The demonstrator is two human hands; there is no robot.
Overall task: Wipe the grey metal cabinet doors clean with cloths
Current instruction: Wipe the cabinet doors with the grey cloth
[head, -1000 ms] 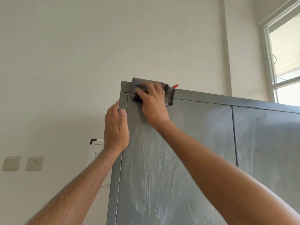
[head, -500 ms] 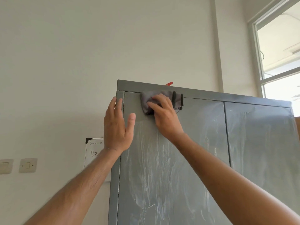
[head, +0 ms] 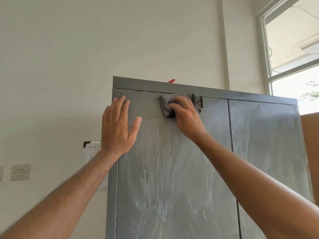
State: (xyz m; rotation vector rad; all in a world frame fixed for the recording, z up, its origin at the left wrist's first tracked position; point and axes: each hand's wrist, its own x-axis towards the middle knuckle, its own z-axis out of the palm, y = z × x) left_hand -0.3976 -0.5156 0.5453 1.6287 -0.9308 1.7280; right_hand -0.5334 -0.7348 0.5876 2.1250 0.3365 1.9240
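So the grey cloth [head: 179, 104] is bunched up under the right hand [head: 185, 116], right at the top edge of the left cabinet door [head: 172, 169], a bit right of the door's middle and not far from the seam with the right door [head: 265, 152]. The fingers are curled over the wad and pressing it flat into the metal, with the dark-hemmed end of the cloth sticking out past the fingertips toward the seam.

The left hand [head: 117, 125] has nothing in it. It's spread flat, palm on the door's upper left corner, thumb out to the side, fingertips near the frame edge. Looks like it's just bracing the door so it doesn't rattle.

Handling-wise, that cloth is soft and floppy and weighs nothing, so it'll only go where the palm pushes it. Best hold is what's there already: fold it into a pad and keep the whole hand on top, otherwise the loose end drags. The door is stiff sheet metal, probably slick where it's wet.

There's a clean darker band along the top left, and everything below is covered in whitish streaks, same on the right door. I'd guess that's soapy residue, but it could be dried dust smears; hard to tell from here. Loads left to do.
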